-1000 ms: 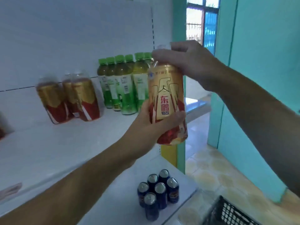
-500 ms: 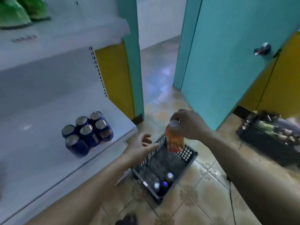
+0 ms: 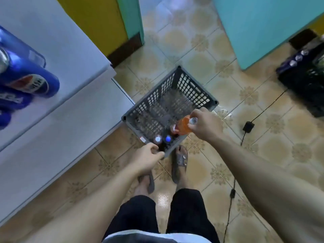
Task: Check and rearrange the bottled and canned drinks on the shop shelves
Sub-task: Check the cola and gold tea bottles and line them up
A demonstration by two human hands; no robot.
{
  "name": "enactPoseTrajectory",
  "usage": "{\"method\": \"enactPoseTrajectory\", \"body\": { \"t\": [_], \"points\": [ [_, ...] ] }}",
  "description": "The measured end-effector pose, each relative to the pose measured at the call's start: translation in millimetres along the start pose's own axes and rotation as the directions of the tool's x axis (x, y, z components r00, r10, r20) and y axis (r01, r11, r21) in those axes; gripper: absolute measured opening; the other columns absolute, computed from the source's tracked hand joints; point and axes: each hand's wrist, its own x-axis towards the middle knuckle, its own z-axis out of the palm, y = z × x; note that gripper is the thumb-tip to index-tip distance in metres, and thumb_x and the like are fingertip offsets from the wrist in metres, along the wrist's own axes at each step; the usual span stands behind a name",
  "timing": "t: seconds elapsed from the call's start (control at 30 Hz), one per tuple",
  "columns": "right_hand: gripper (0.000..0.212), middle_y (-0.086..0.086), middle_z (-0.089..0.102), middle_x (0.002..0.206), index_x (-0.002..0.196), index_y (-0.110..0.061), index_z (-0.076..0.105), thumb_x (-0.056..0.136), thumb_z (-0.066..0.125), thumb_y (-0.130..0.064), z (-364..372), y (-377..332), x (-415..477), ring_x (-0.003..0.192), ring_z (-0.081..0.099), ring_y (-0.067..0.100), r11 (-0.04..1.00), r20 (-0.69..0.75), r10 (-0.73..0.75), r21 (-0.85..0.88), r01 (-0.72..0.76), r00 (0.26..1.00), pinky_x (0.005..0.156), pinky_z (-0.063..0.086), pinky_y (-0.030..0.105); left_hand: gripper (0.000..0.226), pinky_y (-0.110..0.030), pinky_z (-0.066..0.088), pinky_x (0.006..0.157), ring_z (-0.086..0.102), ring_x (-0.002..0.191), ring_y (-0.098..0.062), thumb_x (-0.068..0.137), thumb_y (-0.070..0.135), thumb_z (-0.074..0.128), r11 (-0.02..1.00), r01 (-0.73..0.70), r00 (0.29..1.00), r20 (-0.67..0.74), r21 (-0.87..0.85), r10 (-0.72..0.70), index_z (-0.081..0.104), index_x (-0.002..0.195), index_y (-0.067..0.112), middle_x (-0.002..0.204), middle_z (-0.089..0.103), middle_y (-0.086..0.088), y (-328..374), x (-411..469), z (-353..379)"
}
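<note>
Grey basket (image 3: 196, 81), bottles (image 3: 158, 139) inside; orange bottle (image 3: 182, 128) gripped

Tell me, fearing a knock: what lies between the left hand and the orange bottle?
Head view: a white-capped bottle and a blue-capped bottle, standing in the basket.

Orange drink bottle (image 3: 181, 128), clear cap, tilted, over near corner of grey basket (image 3: 192, 88), right hand (image 3: 205, 125) gripping its top. White-capped bottle (image 3: 158, 139) and blue-capped bottle (image 3: 168, 138) upright inside. Blue Pepsi cans (image 3: 26, 79) on white shelf (image 3: 73, 64).
</note>
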Motion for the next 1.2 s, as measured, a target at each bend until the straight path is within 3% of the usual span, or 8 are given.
{"method": "enactPoseTrajectory", "body": {
  "t": [0.2, 0.5, 0.63, 0.73, 0.87, 1.0, 1.2],
  "points": [
    [0.021, 0.002, 0.056, 0.108, 0.109, -0.020, 0.061, 0.092, 0.066, -0.030, 68.0, 64.6, 97.3, 0.092, 0.058, 0.024, 0.993, 0.138, -0.086, -0.071, 0.097, 0.987, 0.076, 0.054, 0.041, 0.037, -0.034, 0.049, 0.096, 0.061, 0.107, -0.016, 0.094, 0.040, 0.062, 0.991, 0.115, 0.991, -0.064, -0.067, -0.119, 0.061, 0.124, 0.020, 0.102, 0.063, 0.010, 13.9, 92.8, 42.6],
    [0.025, 0.013, 0.052, 0.115, 0.116, -0.012, 0.059, 0.092, 0.062, -0.019, 177.8, 128.7, 198.6, 0.100, 0.059, 0.039, 0.978, 0.257, -0.124, -0.130, 0.162, 0.958, 0.076, 0.048, 0.042, 0.032, -0.031, 0.045, 0.096, 0.059, 0.112, -0.017, 0.094, 0.046, 0.058, 0.982, 0.172, 0.985, -0.043, 0.084, -0.169, 0.059, 0.122, 0.031, 0.101, 0.061, 0.017, 27.6, 212.5, 102.9],
    [0.030, 0.015, 0.050, 0.120, 0.126, -0.011, 0.055, 0.096, 0.056, -0.017, 228.6, 143.7, 216.4, 0.106, 0.058, 0.041, 0.966, 0.361, -0.092, -0.195, 0.172, 0.928, 0.077, 0.045, 0.043, 0.029, -0.041, 0.045, 0.100, 0.059, 0.111, -0.018, 0.092, 0.052, 0.057, 0.980, 0.166, 0.986, -0.015, 0.111, -0.166, 0.058, 0.117, 0.038, 0.088, 0.057, 0.028, 21.9, 245.3, 121.3],
    [0.034, 0.016, 0.051, 0.125, 0.132, -0.011, 0.054, 0.098, 0.051, -0.013, 249.4, 143.6, 224.8, 0.111, 0.058, 0.042, 0.962, 0.401, -0.059, -0.223, 0.159, 0.914, 0.078, 0.043, 0.044, 0.032, -0.042, 0.047, 0.098, 0.059, 0.108, -0.018, 0.094, 0.052, 0.057, 0.977, 0.176, 0.984, 0.007, 0.120, -0.178, 0.059, 0.121, 0.035, 0.090, 0.057, 0.024, 16.4, 258.2, 126.1],
    [0.038, 0.017, 0.052, 0.128, 0.135, -0.010, 0.051, 0.097, 0.054, -0.014, 251.1, 140.6, 233.8, 0.117, 0.057, 0.041, 0.969, 0.420, -0.021, -0.215, 0.121, 0.907, 0.086, 0.046, 0.045, 0.032, -0.040, 0.046, 0.099, 0.060, 0.110, -0.018, 0.094, 0.049, 0.057, 0.980, 0.168, 0.985, 0.021, 0.104, -0.171, 0.060, 0.121, 0.033, 0.088, 0.056, 0.026, 18.9, 263.4, 120.8],
    [0.038, 0.016, 0.053, 0.130, 0.132, -0.010, 0.051, 0.095, 0.057, -0.016, 234.7, 136.5, 228.4, 0.118, 0.056, 0.040, 0.988, 0.400, 0.031, -0.150, 0.032, 0.916, 0.088, 0.046, 0.042, 0.031, -0.038, 0.048, 0.097, 0.062, 0.107, -0.017, 0.094, 0.046, 0.059, 0.990, 0.135, 0.991, -0.012, 0.036, -0.135, 0.062, 0.120, 0.030, 0.103, 0.065, 0.016, 28.1, 243.7, 102.2],
    [0.009, 0.005, 0.059, 0.088, 0.094, -0.012, 0.060, 0.086, 0.059, -0.016, 146.7, 112.2, 203.1, 0.089, 0.062, 0.028, 0.989, 0.301, 0.114, -0.120, -0.081, 0.947, 0.072, 0.054, 0.039, 0.032, -0.039, 0.050, 0.096, 0.064, 0.101, -0.012, 0.089, 0.052, 0.062, 0.998, -0.059, 0.997, -0.044, -0.032, 0.057, 0.064, 0.116, 0.033, 0.103, 0.067, 0.019, 54.5, 163.5, 56.7]
  ]
}}
